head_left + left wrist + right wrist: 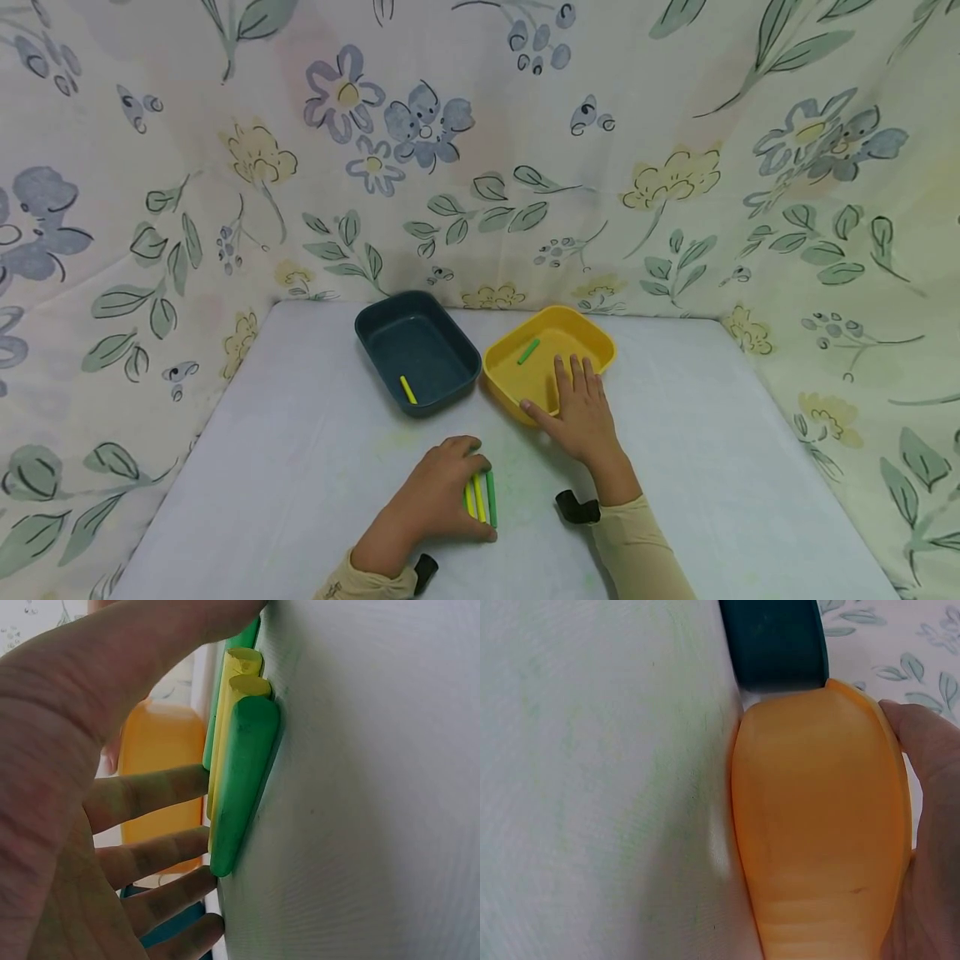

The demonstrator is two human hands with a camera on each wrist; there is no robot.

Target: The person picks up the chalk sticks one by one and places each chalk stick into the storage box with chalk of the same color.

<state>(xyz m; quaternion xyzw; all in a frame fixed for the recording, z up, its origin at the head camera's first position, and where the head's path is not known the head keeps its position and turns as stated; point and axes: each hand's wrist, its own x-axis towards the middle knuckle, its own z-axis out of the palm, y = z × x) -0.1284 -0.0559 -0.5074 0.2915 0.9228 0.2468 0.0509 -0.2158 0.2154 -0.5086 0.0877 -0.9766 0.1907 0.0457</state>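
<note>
A row of green and yellow chalk sticks (480, 498) lies side by side on the white cloth. My left hand (441, 487) spans the row, thumb at the near end and fairly straight fingers by the far side. Up close in the left wrist view, a green chalk stick (246, 776) lies beside yellow ones. My right hand (587, 421) rests over the near right rim of the yellow tray (513, 383), fingers extended inside and thumb at the near edge. One green chalk stick (528, 351) lies in that tray. In the right wrist view its fingers are mostly hidden.
Left of the yellow tray stands a dark blue tray (427, 333) with one yellow chalk stick (408, 390) in it. Floral fabric (487, 208) hangs behind and around the table (300, 467). Black wrist pieces (576, 507) sit at both cuffs.
</note>
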